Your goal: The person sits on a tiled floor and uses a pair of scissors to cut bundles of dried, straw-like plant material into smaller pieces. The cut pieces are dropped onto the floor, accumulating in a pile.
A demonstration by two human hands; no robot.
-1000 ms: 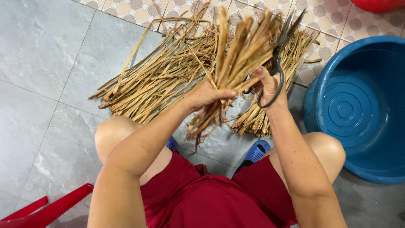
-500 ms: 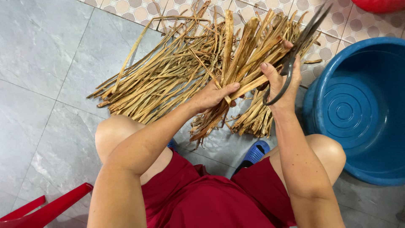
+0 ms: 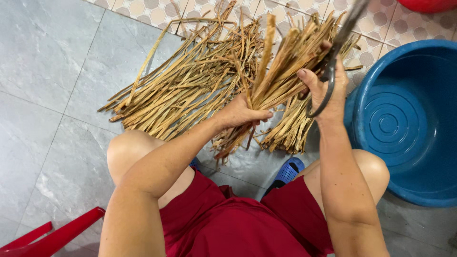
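My left hand (image 3: 240, 113) is clamped round a bundle of dry stalks (image 3: 281, 71), raised over the floor pile (image 3: 185, 90) – right hand (image 3: 323, 88) grips dark scissors (image 3: 333, 57) against the bundle. Round blue tub (image 3: 404, 123) on the right.

There were two hands, left (image 3: 240, 113) and right (image 3: 323, 88), one pair of scissors (image 3: 333, 57), one blue basin (image 3: 404, 123), one blue sandal (image 3: 288, 172), and dried strips (image 3: 190, 90) too many to count.

Tan-brown dried stalks (image 3: 190, 90) are lying at twelve o'clock on grey marbled floor tiles (image 3: 52, 71); a blue tub (image 3: 409, 123) is sitting at three o'clock; red shorts (image 3: 238, 223) are showing at six.
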